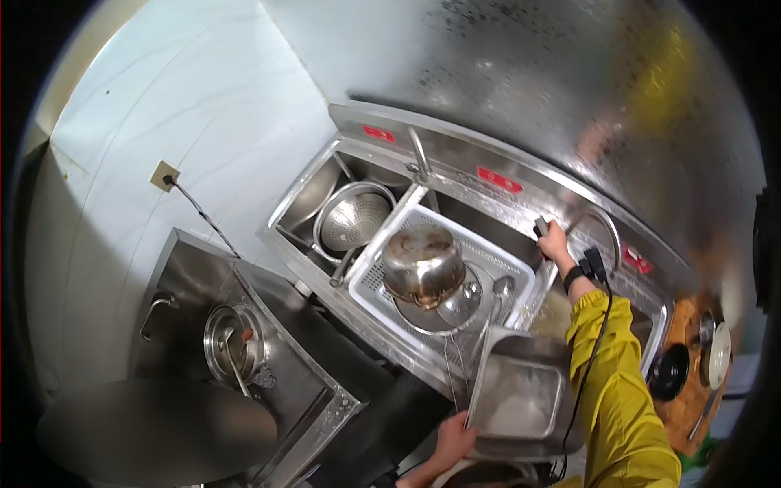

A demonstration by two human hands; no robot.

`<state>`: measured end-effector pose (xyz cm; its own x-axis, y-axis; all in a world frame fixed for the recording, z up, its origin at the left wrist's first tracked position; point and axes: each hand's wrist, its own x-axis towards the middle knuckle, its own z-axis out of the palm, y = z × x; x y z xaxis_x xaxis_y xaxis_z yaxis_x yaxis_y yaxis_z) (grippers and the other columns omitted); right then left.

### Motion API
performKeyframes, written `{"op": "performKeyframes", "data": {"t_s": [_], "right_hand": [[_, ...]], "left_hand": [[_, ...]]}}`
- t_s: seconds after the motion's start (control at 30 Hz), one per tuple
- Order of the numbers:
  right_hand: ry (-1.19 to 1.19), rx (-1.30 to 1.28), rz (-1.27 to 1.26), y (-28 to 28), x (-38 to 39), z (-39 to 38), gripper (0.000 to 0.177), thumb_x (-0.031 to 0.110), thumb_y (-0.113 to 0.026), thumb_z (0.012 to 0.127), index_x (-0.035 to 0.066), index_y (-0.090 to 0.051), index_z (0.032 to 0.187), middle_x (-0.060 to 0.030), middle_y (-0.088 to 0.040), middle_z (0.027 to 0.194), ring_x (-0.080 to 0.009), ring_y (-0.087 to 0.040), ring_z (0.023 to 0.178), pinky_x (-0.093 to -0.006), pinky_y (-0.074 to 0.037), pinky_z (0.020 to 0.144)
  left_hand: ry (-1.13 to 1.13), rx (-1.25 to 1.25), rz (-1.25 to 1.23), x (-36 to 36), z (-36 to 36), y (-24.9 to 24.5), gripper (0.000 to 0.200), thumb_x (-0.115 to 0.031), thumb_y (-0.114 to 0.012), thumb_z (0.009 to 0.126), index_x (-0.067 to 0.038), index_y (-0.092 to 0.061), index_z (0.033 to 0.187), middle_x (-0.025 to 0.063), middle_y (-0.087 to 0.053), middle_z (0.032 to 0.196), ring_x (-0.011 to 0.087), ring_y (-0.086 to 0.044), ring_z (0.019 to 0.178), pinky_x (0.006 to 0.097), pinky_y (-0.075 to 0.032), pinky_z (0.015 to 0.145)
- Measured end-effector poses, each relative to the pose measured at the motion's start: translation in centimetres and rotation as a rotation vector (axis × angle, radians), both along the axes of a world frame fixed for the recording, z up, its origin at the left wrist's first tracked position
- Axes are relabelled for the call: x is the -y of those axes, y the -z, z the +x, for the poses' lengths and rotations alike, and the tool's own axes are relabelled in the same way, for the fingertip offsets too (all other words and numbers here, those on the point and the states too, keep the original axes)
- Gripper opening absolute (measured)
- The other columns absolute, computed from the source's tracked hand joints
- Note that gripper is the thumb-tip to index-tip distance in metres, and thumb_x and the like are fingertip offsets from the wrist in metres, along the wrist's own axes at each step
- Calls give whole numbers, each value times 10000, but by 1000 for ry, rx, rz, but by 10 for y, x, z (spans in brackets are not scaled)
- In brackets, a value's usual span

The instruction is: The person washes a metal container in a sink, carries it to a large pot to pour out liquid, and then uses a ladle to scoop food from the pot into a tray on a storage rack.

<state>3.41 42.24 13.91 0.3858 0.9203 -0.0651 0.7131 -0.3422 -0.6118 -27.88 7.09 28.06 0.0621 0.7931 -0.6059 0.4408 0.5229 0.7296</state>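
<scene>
My left hand (455, 439) is closed on the near left rim of a deep rectangular stainless steel pan (514, 398), tilted at the front of the sinks. Stretched over the sink in a yellow sleeve, my right hand (553, 242) is closed around a short dark grey handle (541, 225) near the back ledge. What the handle belongs to is hidden. Beside that hand a curved tap (608, 228) rises from the ledge. Left of the pan, a white perforated basket (370, 286) holds an upturned, stained metal pot (425, 264) and a ladle (504, 285).
A metal colander (355, 220) sits in the left sink basin. Further left, a steel counter (297, 378) carries a round pan (215, 346) with a spoon in it. A wooden board (687, 415) at right holds a black bowl (669, 372) and a white plate (716, 358). A cable (592, 350) hangs along my right sleeve.
</scene>
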Motion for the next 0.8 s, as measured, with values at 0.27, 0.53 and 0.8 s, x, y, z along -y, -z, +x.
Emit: {"op": "performKeyframes", "data": {"t_s": [0.27, 0.53, 0.8], "right_hand": [[-321, -640, -68, -198, 190, -17, 293, 117, -587, 751, 16, -483, 1006, -53, -537, 664, -96, -507, 396, -258, -406, 372], [-410, 58, 121, -79, 365, 29, 471, 104, -538, 726, 4, -355, 1148, -218, -509, 958, -262, -576, 800, -391, -477, 681], [-307, 720, -175, 26, 376, -15, 512, 115, -516, 719, -46, -392, 1189, -239, -424, 1122, -318, -463, 939, -413, -406, 798]], "left_hand": [[92, -8, 255, -5, 25, 15, 248, -113, -532, 680, -37, -613, 902, 187, -612, 763, 357, -593, 749, 395, -467, 665], [61, 23, 362, 22, 29, 57, 243, -57, -540, 663, -22, -611, 892, 180, -605, 697, 264, -607, 660, 356, -460, 621], [-96, 241, 317, 48, 21, 85, 239, -26, -507, 705, 7, -595, 925, 26, -554, 625, 60, -471, 592, 247, -411, 547]]}}
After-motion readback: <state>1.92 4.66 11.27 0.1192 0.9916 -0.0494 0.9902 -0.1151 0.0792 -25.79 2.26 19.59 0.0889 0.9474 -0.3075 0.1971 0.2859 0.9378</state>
